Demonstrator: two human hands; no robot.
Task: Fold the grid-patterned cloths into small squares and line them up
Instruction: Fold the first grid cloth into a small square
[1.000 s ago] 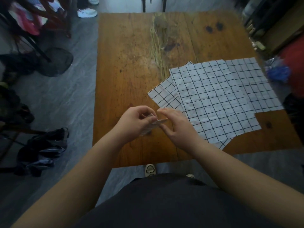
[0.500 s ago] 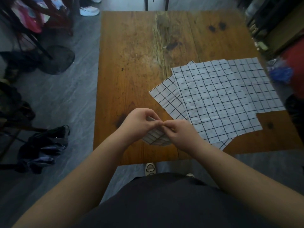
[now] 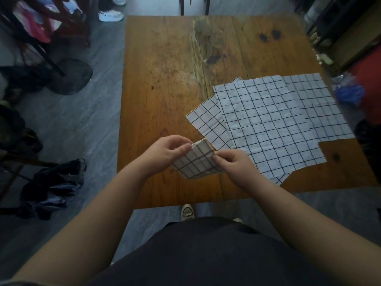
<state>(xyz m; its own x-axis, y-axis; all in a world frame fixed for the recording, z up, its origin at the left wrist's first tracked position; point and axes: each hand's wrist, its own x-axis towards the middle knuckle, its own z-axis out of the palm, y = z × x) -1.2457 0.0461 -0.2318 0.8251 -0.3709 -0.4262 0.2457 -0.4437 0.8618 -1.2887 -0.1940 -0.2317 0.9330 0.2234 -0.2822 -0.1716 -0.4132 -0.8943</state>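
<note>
While the left hand (image 3: 165, 151) pinches the top corner of the folded cloth (image 3: 195, 165) above the near edge of the bench (image 3: 165, 79), the right hand (image 3: 237, 168) pinches its right side. Flat grid cloths (image 3: 268, 124) lie overlapped along the bench's right edge.

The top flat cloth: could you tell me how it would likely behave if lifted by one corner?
Probably floppy: the top cloth lies thin and creased, so it should drape. Likely light, being one thin sheet. Pushed, it may bunch or drag the cloths under it.

Left grip (image 3: 165, 151), right grip (image 3: 237, 166) close together, both pinching folded cloth (image 3: 195, 165); forearms angled inward.
</note>
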